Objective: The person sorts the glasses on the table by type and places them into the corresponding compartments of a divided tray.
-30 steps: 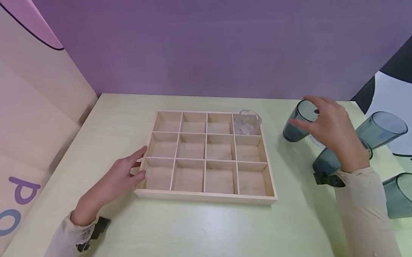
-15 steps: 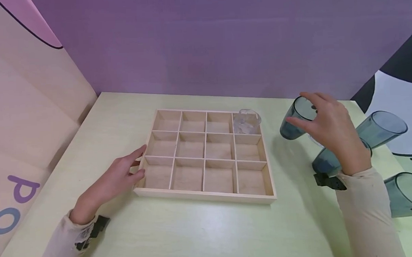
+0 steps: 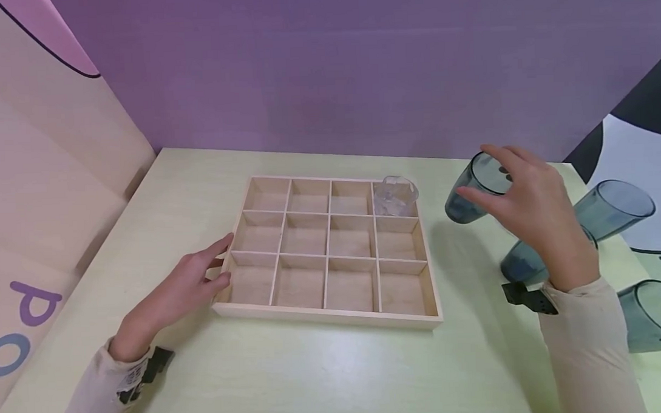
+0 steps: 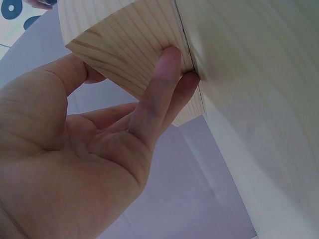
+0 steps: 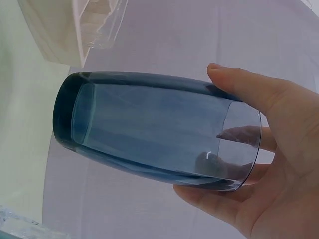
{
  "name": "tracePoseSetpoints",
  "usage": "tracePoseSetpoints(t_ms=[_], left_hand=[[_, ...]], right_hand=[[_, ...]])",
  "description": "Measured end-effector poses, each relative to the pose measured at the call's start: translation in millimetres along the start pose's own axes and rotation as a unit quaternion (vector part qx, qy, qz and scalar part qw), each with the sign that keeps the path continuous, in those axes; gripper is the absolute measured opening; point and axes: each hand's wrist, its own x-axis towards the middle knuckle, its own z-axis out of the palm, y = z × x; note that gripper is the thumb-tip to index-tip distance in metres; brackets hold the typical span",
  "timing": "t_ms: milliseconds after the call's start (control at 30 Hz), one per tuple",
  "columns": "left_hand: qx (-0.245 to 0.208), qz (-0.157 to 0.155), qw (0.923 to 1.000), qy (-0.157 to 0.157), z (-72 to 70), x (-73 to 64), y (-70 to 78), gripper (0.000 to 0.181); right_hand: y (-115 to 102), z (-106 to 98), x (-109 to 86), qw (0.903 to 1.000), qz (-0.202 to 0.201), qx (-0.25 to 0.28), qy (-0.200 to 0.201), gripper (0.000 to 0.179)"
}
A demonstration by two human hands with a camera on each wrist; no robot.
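Note:
A divided wooden box with several square compartments lies on the table. My left hand holds its left wall; in the left wrist view, fingers lie against the outer side while the thumb reaches over the rim. With thumb and fingers, my right hand grips a blue-grey drinking glass near its open rim. The glass tilts, mouth toward the palm, right of the box's back corner. A clear faceted cup sits in the back right compartment.
Three more blue-grey glasses stand at the right: one partly behind my right wrist, another behind it, and a third at the frame's edge. A purple wall rises behind the table.
The right hand has moved slightly left and up with the glass, whose shadow has shifted left on the table. The left hand stays at the box's wall.

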Motion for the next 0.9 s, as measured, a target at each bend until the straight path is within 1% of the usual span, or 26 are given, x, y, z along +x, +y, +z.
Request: tracePoseSetpoints(t_ms=[233,400,600,900], left_hand=[[0.003,0.01,0.9999,0.002,0.6,5.5,1.4,0.068],[-0.001,0.008,1.0,0.002,-1.0,4.5,2.5,0.067],[-0.004,0.004,1.0,0.003,-1.4,1.2,2.1,0.067],[0.001,-0.004,1.0,0.005,0.7,1.6,0.8,0.068]], right_hand=[[-5.5,-4.5,-2.8,0.9996,0.003,-0.002,0.028,0.073],[-13.0,-4.5,-0.4,0.9995,0.006,0.004,0.03,0.072],[-24.8,-3.5,5.9,0.9992,-0.019,0.008,0.034,0.07],[-45.1,-2.6,15.6,0.9978,-0.057,-0.002,0.034,0.066]])
